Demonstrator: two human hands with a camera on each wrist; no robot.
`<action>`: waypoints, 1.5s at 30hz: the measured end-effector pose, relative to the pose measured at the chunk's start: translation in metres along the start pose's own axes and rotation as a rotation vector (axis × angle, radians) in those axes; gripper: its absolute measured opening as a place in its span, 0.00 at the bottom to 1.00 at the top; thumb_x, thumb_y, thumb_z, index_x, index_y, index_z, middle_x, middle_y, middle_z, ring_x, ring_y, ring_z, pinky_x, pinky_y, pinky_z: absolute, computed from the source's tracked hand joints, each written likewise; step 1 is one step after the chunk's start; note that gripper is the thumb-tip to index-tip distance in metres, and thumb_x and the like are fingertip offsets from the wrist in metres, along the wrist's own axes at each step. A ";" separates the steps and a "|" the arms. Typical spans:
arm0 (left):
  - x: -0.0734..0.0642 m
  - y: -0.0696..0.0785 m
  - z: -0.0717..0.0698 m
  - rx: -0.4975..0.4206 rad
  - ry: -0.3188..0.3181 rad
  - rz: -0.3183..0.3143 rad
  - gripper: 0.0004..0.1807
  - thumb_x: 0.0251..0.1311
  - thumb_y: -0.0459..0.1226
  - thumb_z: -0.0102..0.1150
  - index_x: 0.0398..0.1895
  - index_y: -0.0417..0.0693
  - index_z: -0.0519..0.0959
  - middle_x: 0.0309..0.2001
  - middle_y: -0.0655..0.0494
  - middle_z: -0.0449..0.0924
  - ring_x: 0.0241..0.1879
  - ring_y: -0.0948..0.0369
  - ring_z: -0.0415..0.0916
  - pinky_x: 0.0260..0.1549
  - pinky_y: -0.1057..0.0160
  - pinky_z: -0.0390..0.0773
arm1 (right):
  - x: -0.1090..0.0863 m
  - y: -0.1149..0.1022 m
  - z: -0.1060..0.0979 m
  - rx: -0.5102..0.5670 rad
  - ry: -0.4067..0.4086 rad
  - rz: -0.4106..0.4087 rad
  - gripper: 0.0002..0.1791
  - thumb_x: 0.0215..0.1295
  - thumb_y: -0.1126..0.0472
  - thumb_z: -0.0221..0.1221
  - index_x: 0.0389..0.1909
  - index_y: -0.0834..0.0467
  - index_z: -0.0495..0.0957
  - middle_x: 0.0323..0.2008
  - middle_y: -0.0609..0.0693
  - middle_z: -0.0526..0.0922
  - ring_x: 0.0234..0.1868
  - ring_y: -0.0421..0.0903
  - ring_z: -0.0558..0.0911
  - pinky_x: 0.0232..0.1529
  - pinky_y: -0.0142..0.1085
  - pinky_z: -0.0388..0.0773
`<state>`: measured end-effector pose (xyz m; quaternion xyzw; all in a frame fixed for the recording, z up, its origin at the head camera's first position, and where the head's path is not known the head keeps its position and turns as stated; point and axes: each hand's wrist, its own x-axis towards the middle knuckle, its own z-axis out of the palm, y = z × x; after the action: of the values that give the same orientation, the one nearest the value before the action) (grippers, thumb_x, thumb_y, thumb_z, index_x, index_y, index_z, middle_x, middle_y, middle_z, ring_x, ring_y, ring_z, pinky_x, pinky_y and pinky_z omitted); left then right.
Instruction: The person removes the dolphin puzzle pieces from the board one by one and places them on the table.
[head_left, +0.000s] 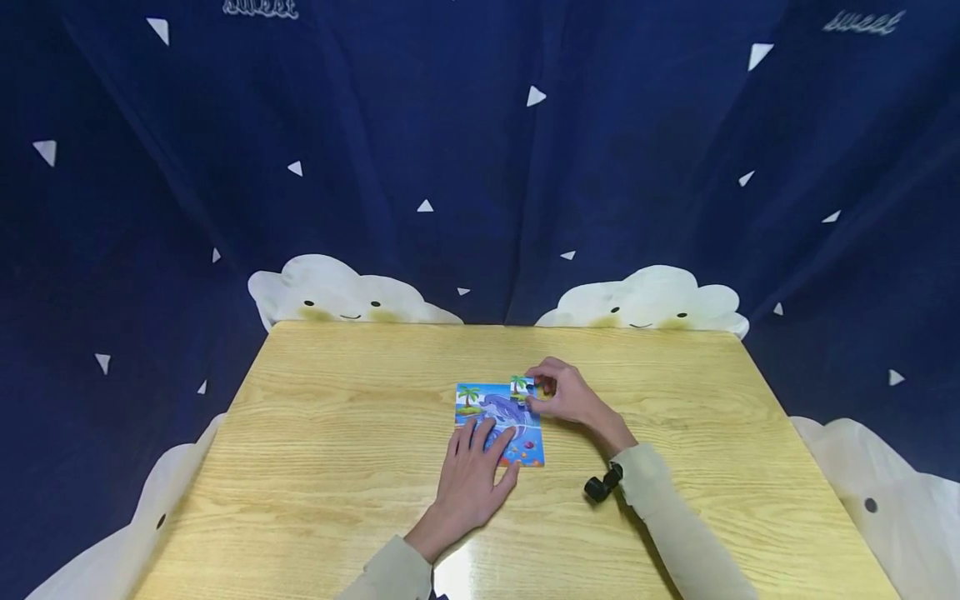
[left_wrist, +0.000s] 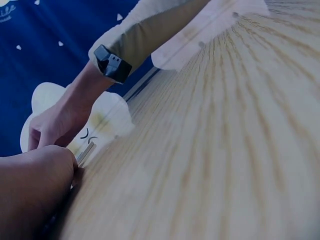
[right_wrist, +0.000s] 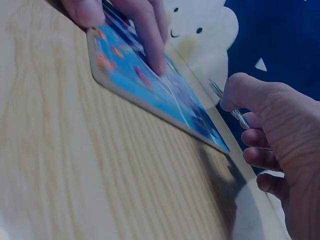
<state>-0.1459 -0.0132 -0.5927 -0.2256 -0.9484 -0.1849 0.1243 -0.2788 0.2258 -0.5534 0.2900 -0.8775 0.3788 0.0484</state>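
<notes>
and here, near the middle of the head view, is the dolphin puzzle (head_left: 501, 405), flat on the wood-grain table (head_left: 330, 467), with a palm-tree piece (head_left: 518, 388) raised over its upper right corner! the right hand (head_left: 567, 395) has that piece pinched between thumb and fingers, a narrow grip, the other fingers curled in below in the right wrist view. the left hand (head_left: 472, 477) lies wide, fingers straight and spread across the lower left of the puzzle, holding nothing.

how far along? most of the picture reads as laid: palm at the upper left, dolphin across the middle, orange and pink sea life down at the lower right. the piece in the fingers isn't seated, so i'd judge at least that one is left; whether a gap waits beneath it or under the left hand, i can't tell.

now the lie of it: the puzzle's picture stands upright in the head view, palm top toward the top of the frame, sides running roughly up and down. it's close to square, so no clear long axis to call. the piece shows its palm upright too; its own long axis is lost behind the fingertips. over in the right wrist view it turns nearly edge-on, a thin sliver slanting from upper left to lower right, apart from the puzzle's surface!
</notes>
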 end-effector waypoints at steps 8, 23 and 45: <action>-0.001 0.001 -0.001 -0.012 0.016 0.010 0.29 0.75 0.59 0.46 0.75 0.66 0.71 0.70 0.51 0.67 0.75 0.42 0.58 0.70 0.40 0.60 | -0.011 0.020 -0.016 -0.002 0.034 0.024 0.21 0.51 0.62 0.73 0.49 0.61 0.87 0.33 0.52 0.81 0.31 0.46 0.78 0.32 0.34 0.77; -0.005 0.002 -0.001 -0.011 0.013 0.012 0.29 0.75 0.59 0.46 0.75 0.65 0.72 0.71 0.50 0.68 0.74 0.42 0.59 0.68 0.40 0.62 | -0.026 0.048 -0.036 -0.033 0.048 0.124 0.19 0.50 0.65 0.72 0.46 0.65 0.86 0.32 0.51 0.78 0.33 0.46 0.74 0.33 0.31 0.71; -0.001 0.001 -0.002 0.006 0.021 0.016 0.29 0.75 0.58 0.48 0.75 0.65 0.71 0.71 0.50 0.67 0.74 0.42 0.59 0.68 0.40 0.62 | -0.024 0.063 -0.040 -0.056 0.085 0.163 0.21 0.51 0.66 0.72 0.49 0.63 0.87 0.34 0.51 0.77 0.34 0.46 0.73 0.35 0.32 0.71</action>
<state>-0.1439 -0.0134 -0.5913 -0.2308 -0.9458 -0.1832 0.1364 -0.2992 0.2992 -0.5722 0.2000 -0.9056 0.3688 0.0630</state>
